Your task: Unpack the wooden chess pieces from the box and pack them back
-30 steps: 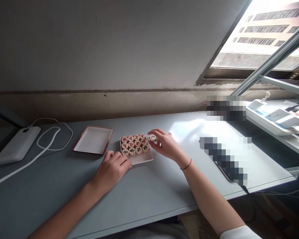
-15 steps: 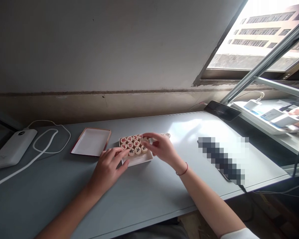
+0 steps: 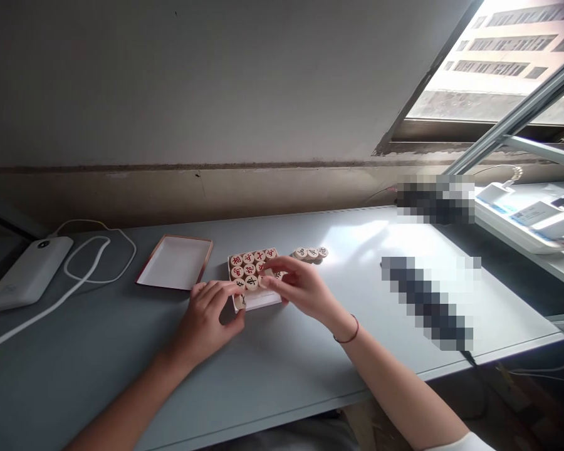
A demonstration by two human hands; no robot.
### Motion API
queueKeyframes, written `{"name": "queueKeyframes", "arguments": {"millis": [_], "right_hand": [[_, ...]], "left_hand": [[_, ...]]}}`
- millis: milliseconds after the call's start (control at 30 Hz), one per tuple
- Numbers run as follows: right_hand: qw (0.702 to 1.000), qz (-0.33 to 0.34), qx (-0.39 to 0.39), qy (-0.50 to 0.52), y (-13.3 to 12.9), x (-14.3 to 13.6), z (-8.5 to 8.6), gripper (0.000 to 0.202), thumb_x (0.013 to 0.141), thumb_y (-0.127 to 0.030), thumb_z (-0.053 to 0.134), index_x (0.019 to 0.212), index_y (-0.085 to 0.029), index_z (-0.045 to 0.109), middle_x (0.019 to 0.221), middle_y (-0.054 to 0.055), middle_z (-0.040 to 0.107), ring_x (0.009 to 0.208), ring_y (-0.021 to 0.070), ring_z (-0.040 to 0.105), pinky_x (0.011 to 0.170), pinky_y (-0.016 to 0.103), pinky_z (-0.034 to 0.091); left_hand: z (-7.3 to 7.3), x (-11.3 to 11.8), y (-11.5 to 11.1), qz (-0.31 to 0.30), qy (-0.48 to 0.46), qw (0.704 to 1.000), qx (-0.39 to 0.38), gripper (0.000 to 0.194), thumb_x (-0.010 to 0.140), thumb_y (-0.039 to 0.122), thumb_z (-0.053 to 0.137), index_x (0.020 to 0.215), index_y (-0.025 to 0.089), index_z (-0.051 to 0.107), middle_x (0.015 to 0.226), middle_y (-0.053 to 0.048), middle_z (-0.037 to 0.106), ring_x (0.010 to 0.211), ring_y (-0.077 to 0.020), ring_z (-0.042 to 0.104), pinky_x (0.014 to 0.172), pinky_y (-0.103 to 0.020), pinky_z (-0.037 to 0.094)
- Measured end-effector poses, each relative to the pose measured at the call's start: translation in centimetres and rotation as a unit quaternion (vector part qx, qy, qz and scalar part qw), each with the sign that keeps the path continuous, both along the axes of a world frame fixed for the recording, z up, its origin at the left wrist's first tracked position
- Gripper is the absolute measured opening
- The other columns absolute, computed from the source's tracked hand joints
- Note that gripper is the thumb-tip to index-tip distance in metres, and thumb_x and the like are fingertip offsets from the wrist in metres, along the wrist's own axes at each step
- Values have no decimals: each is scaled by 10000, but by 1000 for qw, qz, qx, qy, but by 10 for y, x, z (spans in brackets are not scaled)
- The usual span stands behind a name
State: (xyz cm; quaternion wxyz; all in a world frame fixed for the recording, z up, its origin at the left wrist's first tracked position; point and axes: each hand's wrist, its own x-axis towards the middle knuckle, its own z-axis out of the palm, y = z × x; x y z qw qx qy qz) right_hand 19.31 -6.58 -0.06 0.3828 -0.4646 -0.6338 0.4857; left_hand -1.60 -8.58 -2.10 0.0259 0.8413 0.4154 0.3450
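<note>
A small white box point(image 3: 266, 302) holds rows of round wooden Chinese chess pieces point(image 3: 251, 283) with red and black characters. My left hand point(image 3: 211, 310) grips the box's left side, forefinger over the pieces and thumb at the near corner. A black-marked piece point(image 3: 240, 301) lies in that near-left corner, between thumb and forefinger. Above the right part of the box, my right hand point(image 3: 305, 288) is closed in a pinch on a pale chess piece point(image 3: 268, 273), partly covered by the fingers. Just beyond the box's far right side stands a short row of stacked chess pieces point(image 3: 312, 254).
Left of the box lies an open lid point(image 3: 173, 263), inside up. A white power bank point(image 3: 28, 272) and looped white cable point(image 3: 87, 282) occupy the desk's left end. Blurred-out dark objects point(image 3: 425, 300) lie on the right, near a metal frame point(image 3: 479, 150) and white chargers point(image 3: 536, 219).
A black-marked piece now lies in the box's near-left corner. My right hand has shifted slightly nearer and lower over the box. The view has turned a little, showing more of the stacked row.
</note>
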Motion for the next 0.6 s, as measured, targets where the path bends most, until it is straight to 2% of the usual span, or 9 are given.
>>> {"name": "queueKeyframes", "arguments": {"millis": [100, 267, 467, 600], "right_hand": [[999, -7, -11, 35, 4, 8, -2, 368, 793, -502, 629, 990, -192, 618, 995, 70, 662, 518, 63, 491, 424, 211, 466], [999, 39, -19, 8, 0, 7, -4, 322, 823, -467, 610, 1005, -202, 625, 989, 56, 655, 549, 73, 527, 471, 218, 480], [998, 56, -17, -23, -4, 5, -3, 331, 831, -482, 597, 1005, -201, 619, 917, 48, 649, 566, 94, 552, 494, 233, 479], [997, 59, -17, -40, -4, 4, -3, 341, 827, -491, 599, 1001, -199, 615, 793, 24, 627, 550, 97, 533, 466, 224, 451]], "left_hand": [[-3, -4, 2, -11, 7, 1000, -15, 169, 781, 129, 545, 924, 219, 538, 890, 1, 696, 887, -181, 640, 826, -336, 409], [-10, -3, 6, -14, 1, 999, -37, 157, 797, 149, 563, 924, 233, 521, 943, 5, 707, 905, -177, 617, 833, -339, 393], [-13, -2, 8, -14, -19, 998, -61, 214, 776, 189, 659, 894, 233, 486, 994, 8, 703, 928, -173, 600, 839, -336, 412], [-14, -3, 10, -17, -30, 996, -79, 199, 773, 179, 665, 852, 229, 489, 982, 9, 701, 926, -173, 589, 833, -336, 409]]}}
